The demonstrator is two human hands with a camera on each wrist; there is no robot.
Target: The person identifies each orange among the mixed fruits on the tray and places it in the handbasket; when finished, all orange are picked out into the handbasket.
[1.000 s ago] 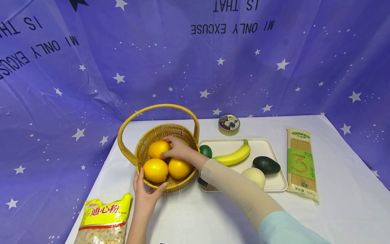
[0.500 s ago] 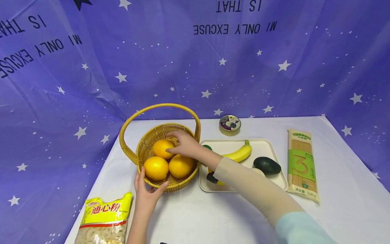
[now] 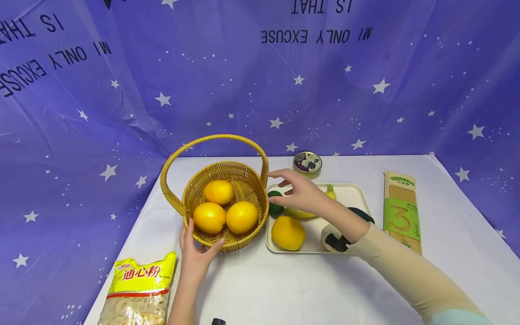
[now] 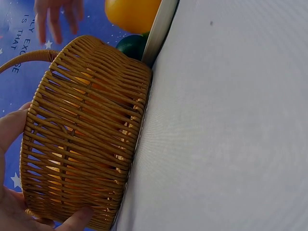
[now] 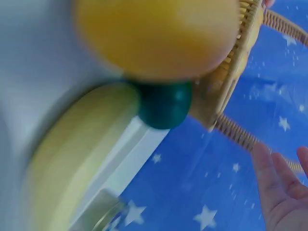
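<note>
The wicker basket (image 3: 239,246) holds three orange fruits (image 3: 219,192) low inside it. My left hand (image 3: 195,255) holds the basket's front left, fingers at the rim; in the left wrist view a fingertip (image 4: 82,216) lies against the woven wall. My right hand (image 3: 302,192) is empty, fingers loosely spread, over the left part of the cream tray (image 3: 353,192) and just right of the basket handle (image 3: 221,136). Under and near it on the tray are a green fruit (image 3: 276,208), a banana (image 3: 298,213) partly covered by the hand, and a yellow-orange fruit (image 3: 288,233).
A dark green fruit (image 3: 361,213) and a pale round one (image 3: 327,231) lie partly hidden by my right wrist. Behind the tray stands a round tin (image 3: 307,162). A noodle pack (image 3: 402,216) lies at the right, a pasta bag (image 3: 138,289) at the front left.
My right hand has let go of the rear orange fruit and moved right, out of the basket to above the tray. The yellow-orange fruit on the tray has come into view. The left hand stays at the basket.
</note>
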